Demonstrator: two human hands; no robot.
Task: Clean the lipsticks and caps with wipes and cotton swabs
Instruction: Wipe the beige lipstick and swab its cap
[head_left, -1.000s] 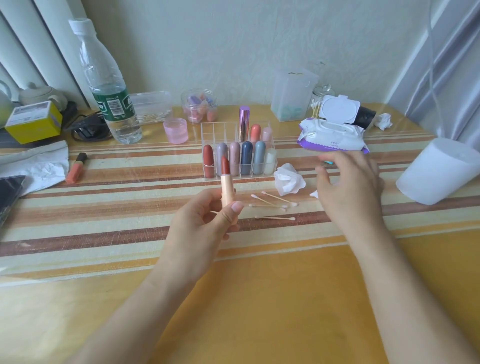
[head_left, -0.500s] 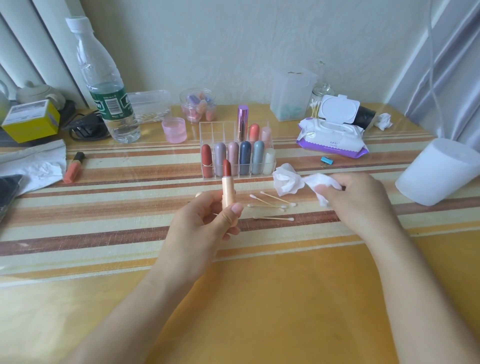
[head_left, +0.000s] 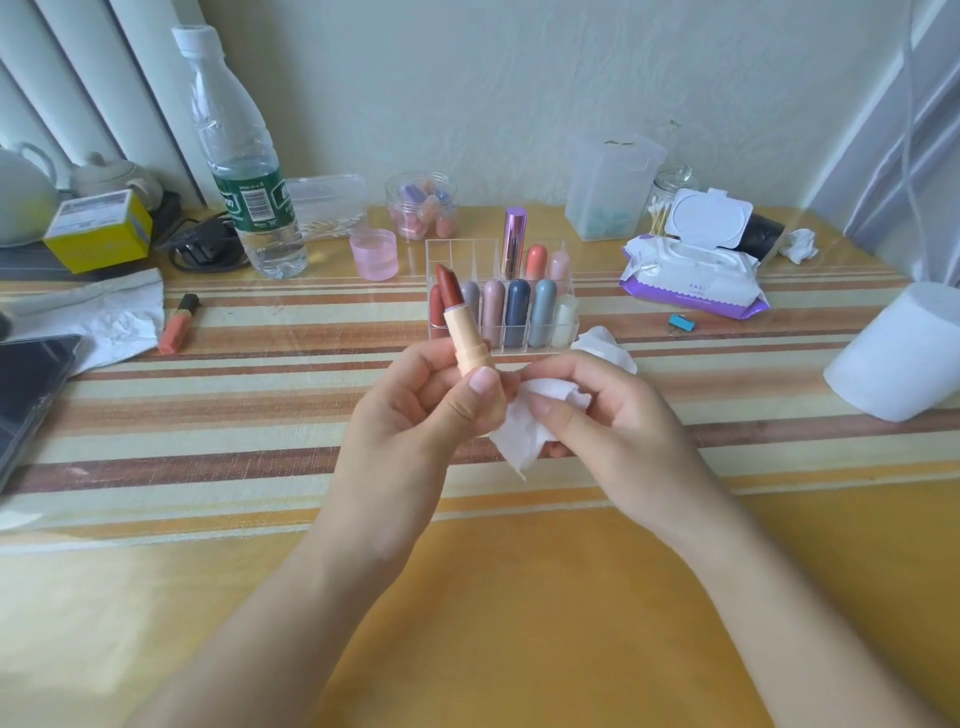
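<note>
**Desk:** What is the left hand doing?

**Operator:** I see my left hand (head_left: 410, 426) wrapped round an uncapped lipstick (head_left: 465, 338). The thumb lies flat on the front of the peach tube and the fingers curl behind it. The tube stands nearly upright, tipped a little to the left, with its red-brown bullet wound out above the fingers.

**Desk:** And the right?

**Operator:** My right hand (head_left: 613, 426) sits just to the right of it, thumb and fingers pinching a white wipe (head_left: 519, 436). The wipe bunches between the two hands and touches the left thumb. I cannot tell whether it reaches the tube's base, because the thumb hides that.

**Desk:** Beyond the hands?

**Operator:** Just behind the right knuckles, a second crumpled wipe (head_left: 605, 343) lies on the striped tablecloth (head_left: 234, 415). Directly behind the held lipstick stands a clear organizer (head_left: 571, 280). It has capped lipsticks (head_left: 517, 312) upright in its front row and three more in the rear. Farther right of the right hand lies a pack of wet wipes (head_left: 691, 280) with its lid flipped up, and well right of that a white paper roll (head_left: 904, 358). Well left of the left hand an orange lip tube (head_left: 179, 322) lies flat, and behind it stands a water bottle (head_left: 244, 171).
</note>
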